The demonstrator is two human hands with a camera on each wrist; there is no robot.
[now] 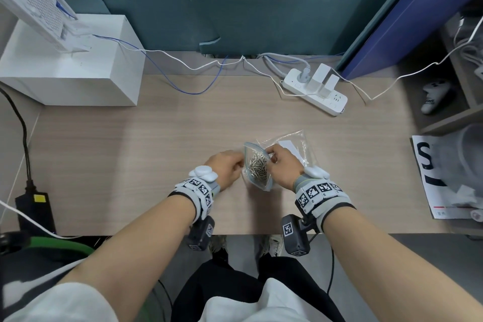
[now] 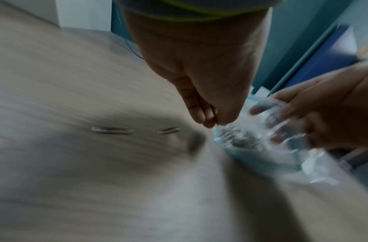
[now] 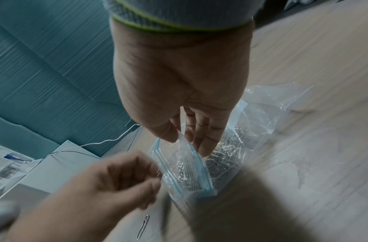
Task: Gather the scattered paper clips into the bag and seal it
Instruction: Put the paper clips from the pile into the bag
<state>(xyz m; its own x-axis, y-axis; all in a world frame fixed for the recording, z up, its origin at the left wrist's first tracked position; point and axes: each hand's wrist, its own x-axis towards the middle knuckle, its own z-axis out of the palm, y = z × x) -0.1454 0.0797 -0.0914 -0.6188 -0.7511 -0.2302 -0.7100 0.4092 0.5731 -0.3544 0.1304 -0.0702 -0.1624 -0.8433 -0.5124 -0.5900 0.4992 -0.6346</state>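
A clear zip bag (image 1: 290, 138) with a blue seal strip lies on the wooden desk (image 1: 156, 151), its mouth held wide. Inside it sits a heap of silver paper clips (image 1: 257, 167). My right hand (image 1: 269, 154) pinches the bag's upper lip (image 3: 182, 139) between thumb and fingers. At the mouth's left side my left hand (image 1: 241, 164) has its fingertips (image 2: 209, 121) bunched together, and a thin glint of metal shows there. Two loose clips (image 2: 111, 130) (image 2: 169, 130) lie on the desk left of the bag. The right wrist view shows one loose clip (image 3: 143, 226).
A white power strip (image 1: 316, 91) with plugs and trailing cables lies behind the bag. A white box (image 1: 70, 60) stands at the back left and a black adapter (image 1: 35, 206) at the left edge. Printed paper (image 1: 439, 185) lies at the right.
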